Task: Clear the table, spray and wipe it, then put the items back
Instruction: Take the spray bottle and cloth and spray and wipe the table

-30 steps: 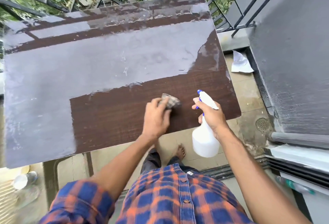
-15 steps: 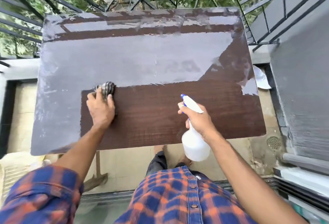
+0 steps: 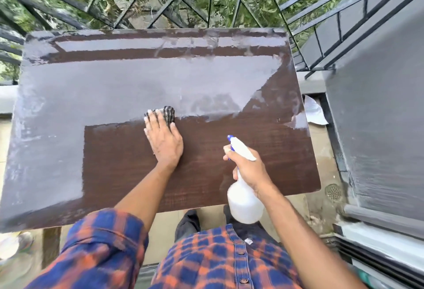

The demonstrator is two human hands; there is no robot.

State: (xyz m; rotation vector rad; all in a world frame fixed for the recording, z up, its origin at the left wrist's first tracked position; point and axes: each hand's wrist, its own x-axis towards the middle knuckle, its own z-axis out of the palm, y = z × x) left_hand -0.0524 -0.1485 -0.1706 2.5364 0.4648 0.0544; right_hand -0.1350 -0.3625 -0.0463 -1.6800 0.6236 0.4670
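1. The left hand point(image 3: 164, 143) lies flat with straight fingers, pressing a striped cloth point(image 3: 168, 113) onto the table point(image 3: 252, 151) at the edge of the dusty grey area.
2. The right hand point(image 3: 249, 171) grips the white spray bottle point(image 3: 244, 203) by its neck above the table's near edge.

Left hand point(image 3: 164, 144) flat on cloth point(image 3: 169, 114) atop table point(image 3: 91, 96), right hand point(image 3: 249, 169) around spray bottle point(image 3: 244, 206).

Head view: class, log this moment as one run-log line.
stage: wiping | left hand: presses cloth down | right hand: grips spray bottle | table: grey film far, brown near
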